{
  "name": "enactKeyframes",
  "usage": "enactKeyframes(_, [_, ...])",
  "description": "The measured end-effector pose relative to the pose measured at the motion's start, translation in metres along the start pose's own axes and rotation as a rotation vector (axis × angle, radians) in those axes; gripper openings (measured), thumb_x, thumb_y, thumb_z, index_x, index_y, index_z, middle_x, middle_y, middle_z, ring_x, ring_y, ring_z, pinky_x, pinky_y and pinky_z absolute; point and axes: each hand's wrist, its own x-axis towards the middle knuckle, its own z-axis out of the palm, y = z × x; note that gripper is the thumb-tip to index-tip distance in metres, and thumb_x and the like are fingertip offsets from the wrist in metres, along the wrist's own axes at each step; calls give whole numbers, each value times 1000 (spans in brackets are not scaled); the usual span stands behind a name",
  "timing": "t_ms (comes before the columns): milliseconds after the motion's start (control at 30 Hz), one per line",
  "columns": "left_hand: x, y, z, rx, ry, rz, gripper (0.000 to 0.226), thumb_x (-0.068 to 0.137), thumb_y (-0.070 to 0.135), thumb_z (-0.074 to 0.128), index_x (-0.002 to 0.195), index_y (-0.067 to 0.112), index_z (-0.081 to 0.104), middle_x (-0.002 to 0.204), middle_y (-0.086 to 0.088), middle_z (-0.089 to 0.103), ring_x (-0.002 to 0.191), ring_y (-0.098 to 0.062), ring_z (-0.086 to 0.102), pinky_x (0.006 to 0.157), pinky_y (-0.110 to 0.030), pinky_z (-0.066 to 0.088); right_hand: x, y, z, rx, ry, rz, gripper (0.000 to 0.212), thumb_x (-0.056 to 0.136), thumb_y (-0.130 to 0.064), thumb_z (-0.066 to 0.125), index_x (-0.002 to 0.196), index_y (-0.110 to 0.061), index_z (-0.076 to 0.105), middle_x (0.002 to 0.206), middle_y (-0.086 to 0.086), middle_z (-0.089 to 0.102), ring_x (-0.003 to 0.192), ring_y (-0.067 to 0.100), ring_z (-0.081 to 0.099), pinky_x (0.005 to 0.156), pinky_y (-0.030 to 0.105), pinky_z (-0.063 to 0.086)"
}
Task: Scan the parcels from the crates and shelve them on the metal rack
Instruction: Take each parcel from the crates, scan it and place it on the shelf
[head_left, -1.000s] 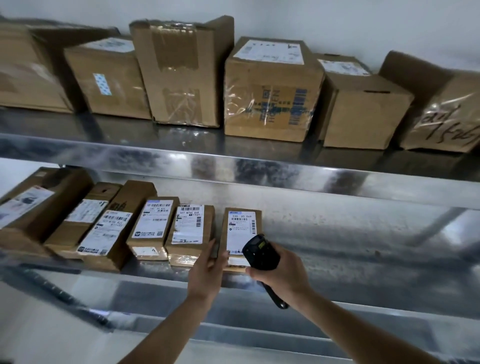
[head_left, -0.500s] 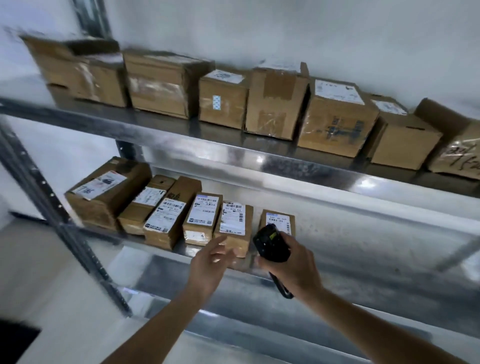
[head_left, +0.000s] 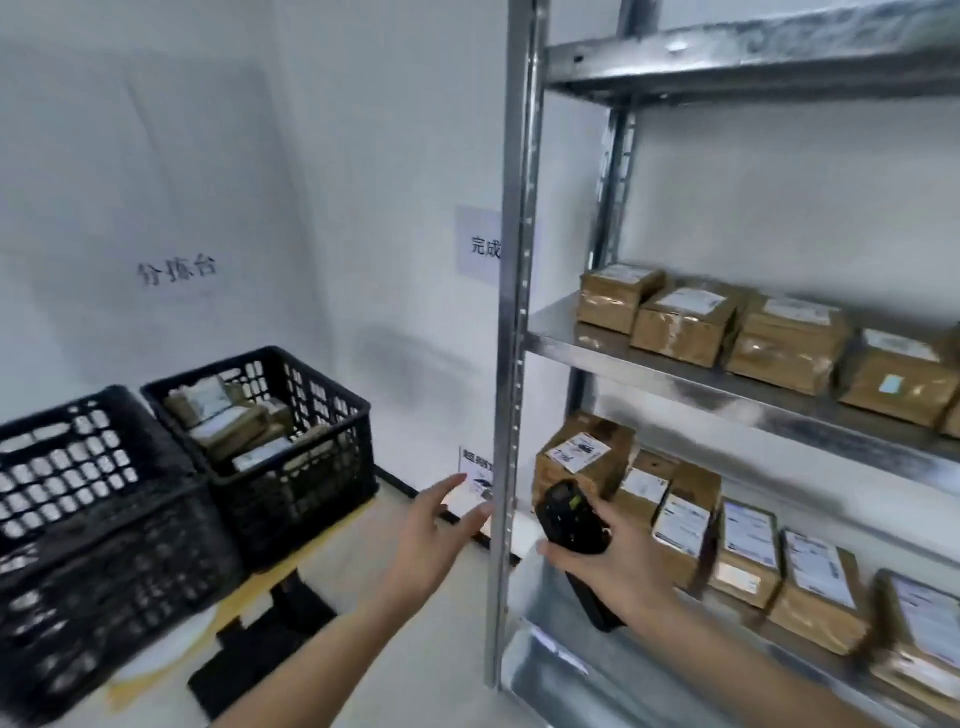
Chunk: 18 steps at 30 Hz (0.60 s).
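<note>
My right hand (head_left: 608, 564) grips a black handheld scanner (head_left: 569, 514) in front of the metal rack (head_left: 511, 291). My left hand (head_left: 434, 530) is empty, fingers spread, stretched toward the left of the rack's post. Brown labelled parcels (head_left: 737, 540) lie in a row on the lower shelf, and more boxes (head_left: 685, 322) stand on the shelf above. At the left, a black crate (head_left: 311, 467) holds several parcels (head_left: 234, 426). A second black crate (head_left: 98, 519) stands nearer, its inside hidden.
Both crates rest on a pale table (head_left: 291, 665) with yellow and black markings. White walls carry paper signs (head_left: 478, 244). A small upright sign card (head_left: 475, 475) stands by the rack's post. The rack's top shelf (head_left: 727, 57) runs overhead.
The view has swung left from the shelves to the crates. My left hand has left the row of parcels and now reaches out leftward, empty. The scanner stays in my right hand.
</note>
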Motion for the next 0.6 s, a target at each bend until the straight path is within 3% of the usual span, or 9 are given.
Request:
enactKeyframes(100, [1, -1, -109, 74, 125, 31, 62, 85, 54, 71, 141, 34, 53, 142, 13, 54, 130, -7, 49, 112, -34, 40, 11, -79, 71, 8, -51, -83, 44, 64, -51, 95, 93, -61, 63, 89, -34, 69, 93, -7, 66, 75, 14, 47])
enactKeyframes(233, [-1, -1, -218, 85, 233, 47, 41, 87, 52, 69, 126, 43, 57, 124, 28, 56, 121, 0, 50, 102, -24, 39, 28, -168, 150, 18, -136, -198, 49, 63, -54, 91, 89, -78, 56, 86, -44, 66, 90, -13, 63, 82, 19, 51])
enactKeyframes(333, [7, -7, -269, 97, 289, -17, 62, 86, 57, 68, 141, 33, 51, 136, 17, 54, 128, -9, 49, 105, -31, 40, 45, -210, 194, -16, -202, -214, 61, 58, -64, 87, 114, -57, 63, 106, -27, 72, 105, 3, 67, 94, 31, 54])
enactKeyframes(400, [22, -17, -298, 89, 325, -47, 71, 85, 57, 68, 145, 26, 47, 145, 7, 52, 132, -15, 48, 109, -34, 40, 61, -234, 219, -59, -231, -206, 71, 58, -65, 87, 123, -48, 63, 108, -22, 70, 107, 7, 66, 94, 32, 53])
enactKeyframes(533, [63, -37, -333, 26, 375, -87, 68, 89, 50, 68, 147, 24, 44, 143, 4, 53, 131, -16, 50, 110, -35, 40, 106, -258, 264, -87, -269, -193, 67, 49, -72, 80, 111, -49, 64, 105, -21, 71, 104, 9, 67, 95, 36, 56])
enactKeyframes(600, [89, -49, -342, -6, 392, -125, 72, 88, 52, 68, 149, 25, 41, 142, 4, 54, 128, -16, 52, 110, -41, 44, 133, -259, 284, -93, -291, -179, 60, 48, -74, 79, 101, -51, 63, 105, -20, 72, 103, 9, 68, 95, 38, 56])
